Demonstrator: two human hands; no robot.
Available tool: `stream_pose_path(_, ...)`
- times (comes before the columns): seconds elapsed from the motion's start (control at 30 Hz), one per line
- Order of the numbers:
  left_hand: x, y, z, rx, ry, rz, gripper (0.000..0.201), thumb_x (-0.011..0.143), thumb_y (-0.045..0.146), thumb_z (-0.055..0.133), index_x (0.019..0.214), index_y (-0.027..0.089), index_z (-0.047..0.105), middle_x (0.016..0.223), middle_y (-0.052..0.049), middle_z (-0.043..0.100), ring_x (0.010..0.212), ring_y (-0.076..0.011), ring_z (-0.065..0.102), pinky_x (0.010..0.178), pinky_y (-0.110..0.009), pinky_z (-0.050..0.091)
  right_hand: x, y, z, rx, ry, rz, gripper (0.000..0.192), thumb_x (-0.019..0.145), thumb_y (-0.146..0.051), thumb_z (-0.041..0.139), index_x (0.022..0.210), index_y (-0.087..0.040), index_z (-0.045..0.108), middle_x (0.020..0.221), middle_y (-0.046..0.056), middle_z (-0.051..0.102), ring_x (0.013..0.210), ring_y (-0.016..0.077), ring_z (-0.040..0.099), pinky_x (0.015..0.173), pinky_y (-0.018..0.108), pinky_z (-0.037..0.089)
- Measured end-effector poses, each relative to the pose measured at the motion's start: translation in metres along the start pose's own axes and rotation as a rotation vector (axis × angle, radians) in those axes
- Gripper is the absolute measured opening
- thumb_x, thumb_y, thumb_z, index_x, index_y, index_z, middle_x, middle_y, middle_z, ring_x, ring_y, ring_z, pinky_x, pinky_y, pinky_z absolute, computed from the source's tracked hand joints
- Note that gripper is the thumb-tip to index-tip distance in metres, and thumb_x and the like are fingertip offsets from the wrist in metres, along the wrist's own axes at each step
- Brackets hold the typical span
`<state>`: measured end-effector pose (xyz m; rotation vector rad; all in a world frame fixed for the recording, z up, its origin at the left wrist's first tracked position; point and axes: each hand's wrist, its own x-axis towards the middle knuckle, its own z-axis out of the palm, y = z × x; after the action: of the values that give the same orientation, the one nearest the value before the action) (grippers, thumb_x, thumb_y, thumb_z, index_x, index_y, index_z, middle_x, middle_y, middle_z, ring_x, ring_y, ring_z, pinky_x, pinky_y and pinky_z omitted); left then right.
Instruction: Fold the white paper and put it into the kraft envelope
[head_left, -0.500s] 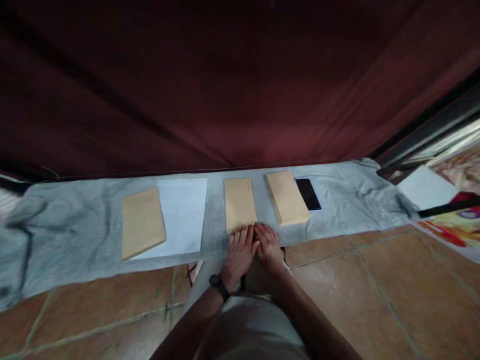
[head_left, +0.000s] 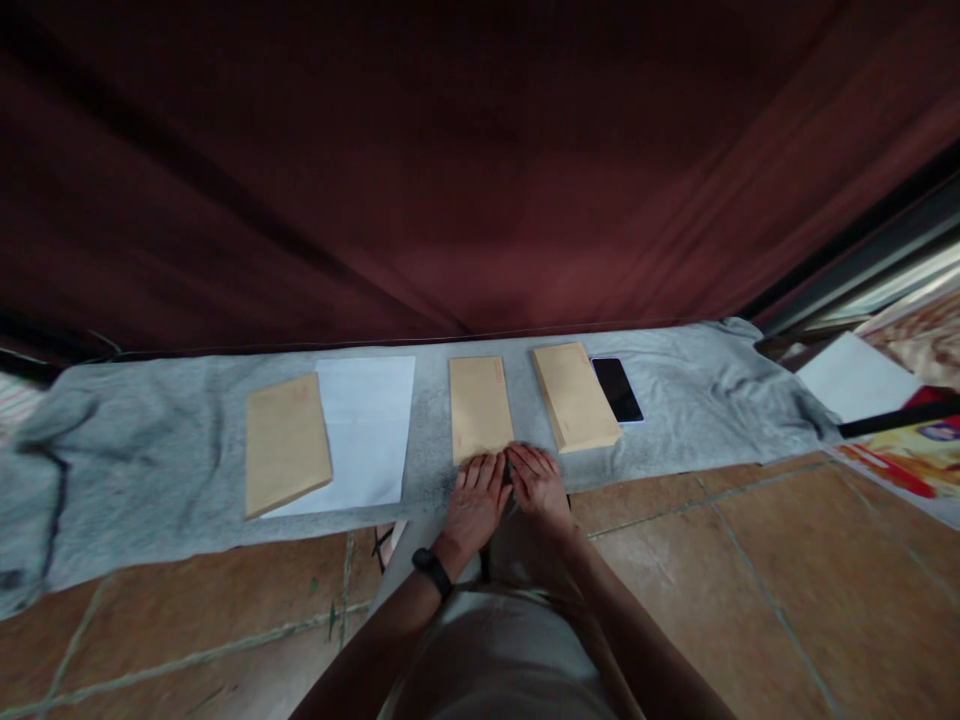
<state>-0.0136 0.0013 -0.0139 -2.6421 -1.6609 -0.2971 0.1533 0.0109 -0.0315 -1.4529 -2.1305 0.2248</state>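
A single brown paper envelope [head_left: 480,405] lies upright in front of me on a grey cloth. The fingers of my left hand [head_left: 477,500] lie flat along its near edge. My right hand [head_left: 538,488] rests by its near right corner, fingers stretched out over the cloth, the thumbs close together. Neither hand grips anything that I can see. To the right is a thick stack of brown envelopes [head_left: 576,398]. Another pile of brown envelopes [head_left: 288,445] sits on the left, overlapping white paper [head_left: 367,430].
The grey cloth [head_left: 172,450] covers a long narrow surface against a dark red panel [head_left: 480,200]. A dark-screened phone [head_left: 617,389] lies beside the right stack. White paper [head_left: 857,377] and a colourful printed sheet [head_left: 919,455] are at far right. Below is a tiled floor [head_left: 720,590].
Both hands stay at the near end of the middle envelope. My left wrist has shifted slightly to the left; the envelopes and phone keep their places.
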Motion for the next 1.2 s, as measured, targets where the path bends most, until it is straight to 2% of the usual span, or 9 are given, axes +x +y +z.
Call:
stream_pose_path(0.17,0.001,-0.004,0.002,-0.022,0.013,0.057,0.046,0.103,0.031,0.044,0.144,0.015,0.056,0.145,-0.013,0.060,0.137,-0.0269,0.051,0.116,-0.045,0.040,0.013,0.001,-0.001,-0.016,0.001,-0.013,0.041,0.104,-0.024,0.044,0.142,-0.018,0.060,0.142,0.009,0.064,0.134,0.0243,0.055,0.118,0.044,0.037)
stream_pose_path(0.37,0.002,-0.007,0.004,-0.031,0.028,0.066,0.046,0.103,0.034,0.046,0.144,0.014,0.055,0.144,-0.014,0.061,0.136,-0.0268,0.052,0.115,-0.045,0.040,0.021,0.003,0.002,-0.028,0.010,0.030,0.039,0.106,-0.025,0.043,0.140,-0.019,0.061,0.143,0.008,0.063,0.134,0.0246,0.055,0.116,0.044,0.039)
stream_pose_path(0.87,0.002,-0.004,-0.002,-0.028,0.006,0.036,0.046,0.104,0.031,0.041,0.144,0.013,0.055,0.145,-0.013,0.060,0.137,-0.0260,0.051,0.116,-0.045,0.039,-0.004,0.003,0.002,-0.038,-0.020,-0.047,0.042,0.099,-0.017,0.049,0.138,-0.022,0.063,0.144,0.008,0.062,0.134,0.0247,0.055,0.118,0.046,0.038)
stream_pose_path(1.2,-0.021,-0.033,-0.016,0.054,0.027,-0.082,0.048,0.103,0.038,0.046,0.146,0.018,0.054,0.146,-0.014,0.059,0.137,-0.0295,0.051,0.115,-0.049,0.041,-0.002,-0.001,-0.006,-0.038,-0.056,-0.054,0.044,0.097,-0.016,0.054,0.139,-0.027,0.062,0.145,0.006,0.060,0.133,0.0249,0.053,0.118,0.046,0.035)
